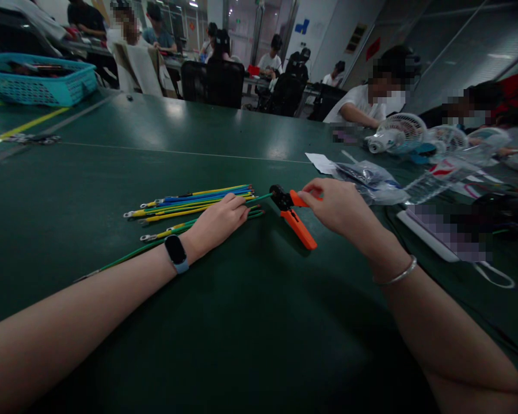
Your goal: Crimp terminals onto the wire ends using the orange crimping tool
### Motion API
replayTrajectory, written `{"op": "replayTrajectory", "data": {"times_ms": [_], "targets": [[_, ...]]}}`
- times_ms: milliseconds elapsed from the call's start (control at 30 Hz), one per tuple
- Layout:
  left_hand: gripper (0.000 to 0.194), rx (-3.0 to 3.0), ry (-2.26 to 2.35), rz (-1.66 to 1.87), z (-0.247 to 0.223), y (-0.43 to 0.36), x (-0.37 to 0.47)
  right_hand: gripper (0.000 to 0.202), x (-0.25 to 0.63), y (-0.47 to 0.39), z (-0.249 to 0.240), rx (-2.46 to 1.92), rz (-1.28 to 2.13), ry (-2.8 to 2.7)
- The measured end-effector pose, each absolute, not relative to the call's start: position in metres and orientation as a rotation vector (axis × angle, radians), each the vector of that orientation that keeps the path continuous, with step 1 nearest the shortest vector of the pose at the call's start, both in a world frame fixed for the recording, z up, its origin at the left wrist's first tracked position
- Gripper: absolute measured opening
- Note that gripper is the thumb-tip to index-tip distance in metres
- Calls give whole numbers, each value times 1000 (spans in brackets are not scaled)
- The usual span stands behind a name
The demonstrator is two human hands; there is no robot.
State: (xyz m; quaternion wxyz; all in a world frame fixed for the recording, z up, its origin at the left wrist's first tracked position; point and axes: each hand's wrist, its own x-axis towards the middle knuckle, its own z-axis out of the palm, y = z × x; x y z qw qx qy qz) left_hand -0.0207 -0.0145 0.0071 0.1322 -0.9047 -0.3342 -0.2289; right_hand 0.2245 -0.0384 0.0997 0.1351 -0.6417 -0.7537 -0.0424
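My left hand (220, 221) is closed around a green wire (125, 257), which runs back under my wrist to the left. The wire's front end reaches the jaws of an orange-handled crimping tool (300, 227). My right hand (334, 204) grips the tool's upper handle between thumb and fingers; the lower handle stands spread away from it. Beyond my left hand lies a bundle of yellow, blue and green wires (185, 207), several with metal ring terminals at their left ends. Part of the bundle is hidden by my left hand.
A turquoise basket (80, 83) stands at the far left of the green table (224, 333). To the right lie a plastic bag (371, 178), a clear bottle (440, 175) and a phone-like device (431, 233). White fans (403, 132) stand behind them. Several people sit beyond.
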Motion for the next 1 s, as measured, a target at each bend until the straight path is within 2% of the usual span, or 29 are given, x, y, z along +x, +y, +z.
{"op": "replayTrajectory", "data": {"times_ms": [400,767,1000], "targets": [[32,-2682,-963,-705,6,-13,-22,29,220,-44,101,-1860,-172,-2206],[32,-2649,-950,-666,4,-11,-24,31,221,-68,41,-1547,-286,-1954],[34,-2638,-924,-631,6,-12,-22,31,227,-53,74,-1678,-275,-2096]]}}
